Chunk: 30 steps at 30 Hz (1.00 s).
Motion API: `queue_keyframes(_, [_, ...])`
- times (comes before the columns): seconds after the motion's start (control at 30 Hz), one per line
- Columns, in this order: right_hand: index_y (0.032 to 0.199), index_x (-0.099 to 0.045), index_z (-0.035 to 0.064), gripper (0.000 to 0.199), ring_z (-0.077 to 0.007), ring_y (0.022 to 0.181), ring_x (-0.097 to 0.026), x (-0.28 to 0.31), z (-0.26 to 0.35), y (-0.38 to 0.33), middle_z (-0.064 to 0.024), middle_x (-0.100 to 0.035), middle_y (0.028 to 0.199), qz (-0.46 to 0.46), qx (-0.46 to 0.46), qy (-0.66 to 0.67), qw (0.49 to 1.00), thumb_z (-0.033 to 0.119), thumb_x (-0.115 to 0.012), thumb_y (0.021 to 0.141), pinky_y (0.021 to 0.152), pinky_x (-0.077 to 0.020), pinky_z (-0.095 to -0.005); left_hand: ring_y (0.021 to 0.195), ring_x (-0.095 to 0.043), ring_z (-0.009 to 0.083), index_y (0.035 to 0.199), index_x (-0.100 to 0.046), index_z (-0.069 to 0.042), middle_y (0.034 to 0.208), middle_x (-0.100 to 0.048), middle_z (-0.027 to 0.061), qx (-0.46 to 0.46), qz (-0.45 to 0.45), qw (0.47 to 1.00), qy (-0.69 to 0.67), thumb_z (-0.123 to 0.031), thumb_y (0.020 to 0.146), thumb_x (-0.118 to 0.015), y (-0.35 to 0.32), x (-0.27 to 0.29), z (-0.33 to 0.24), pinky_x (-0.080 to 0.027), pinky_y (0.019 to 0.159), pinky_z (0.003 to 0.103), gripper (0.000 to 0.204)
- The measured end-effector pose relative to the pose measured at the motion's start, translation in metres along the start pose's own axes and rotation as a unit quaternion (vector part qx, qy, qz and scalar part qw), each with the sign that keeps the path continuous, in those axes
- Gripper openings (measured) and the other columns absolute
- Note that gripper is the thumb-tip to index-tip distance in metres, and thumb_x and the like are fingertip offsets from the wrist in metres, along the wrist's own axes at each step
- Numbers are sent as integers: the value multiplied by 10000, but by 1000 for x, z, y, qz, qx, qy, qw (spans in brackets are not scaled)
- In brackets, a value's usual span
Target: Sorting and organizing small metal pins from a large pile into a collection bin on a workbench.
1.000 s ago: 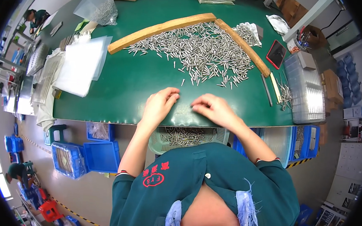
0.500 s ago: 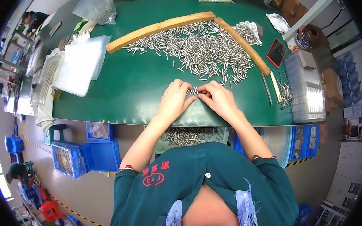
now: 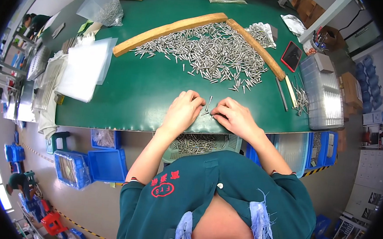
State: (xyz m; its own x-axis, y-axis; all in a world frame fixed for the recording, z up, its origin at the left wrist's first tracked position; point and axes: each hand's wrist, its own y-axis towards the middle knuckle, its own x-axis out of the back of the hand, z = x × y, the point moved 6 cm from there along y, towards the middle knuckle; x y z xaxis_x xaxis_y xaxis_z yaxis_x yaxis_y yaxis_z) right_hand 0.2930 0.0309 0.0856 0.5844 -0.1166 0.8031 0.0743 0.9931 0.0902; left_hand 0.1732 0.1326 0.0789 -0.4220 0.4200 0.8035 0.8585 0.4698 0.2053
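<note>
Open green bench (image 3: 127, 93) lies bare between the hands at the near edge and the pin pile (image 3: 208, 55), so a reach straight ahead runs free. Two wooden bars (image 3: 170, 29) fence the pile's far side. White sheets (image 3: 82, 69) block the left end; a clear box (image 3: 324, 99) and loose rods (image 3: 289, 91) crowd the right end.

Red phone (image 3: 291, 56) near table's right edge; clear plastic sheets (image 3: 86, 67) at left edge; blue bins (image 3: 90, 166) on floor.
</note>
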Motion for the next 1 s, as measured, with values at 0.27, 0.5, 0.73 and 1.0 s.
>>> queue_keyframes(0.27, [864, -624, 113, 132, -241, 897, -595, 10, -9, -7, -38, -566, 926, 2, -69, -4, 998, 213, -686, 803, 737, -492, -372, 987, -538, 272, 961, -629, -64, 1019, -584, 50, -57, 27, 998, -15, -44, 801, -622, -15, 7, 3, -449, 860, 362, 162])
queue_keyframes(0.5, [903, -639, 119, 135, -244, 884, -602, -6, 1, 12, -36, -573, 917, -55, -52, 33, 997, 212, -674, 811, 739, -498, -376, 989, -541, 301, 1009, -614, -44, 1053, -551, 115, 41, -7, 998, -36, -85, 794, -672, -25, 5, -6, -463, 841, 390, 226])
queue_keyframes(0.73, [912, -638, 117, 116, -247, 908, -594, -11, 7, 13, -29, -568, 921, -16, 41, -4, 999, 192, -655, 824, 752, -500, -376, 916, -536, 298, 936, -606, -44, 983, -569, 89, -24, 11, 998, -49, -51, 789, -651, -26, 2, -10, -449, 814, 380, 154])
queue_keyframes(1.0, [871, -639, 118, 134, -210, 855, -602, -12, 24, 7, -17, -567, 901, -12, 62, -15, 998, 215, -698, 802, 691, -502, -351, 892, -531, 293, 909, -599, -46, 979, -573, 82, -37, -18, 999, -21, -45, 789, -639, -24, 2, -12, -447, 801, 379, 126])
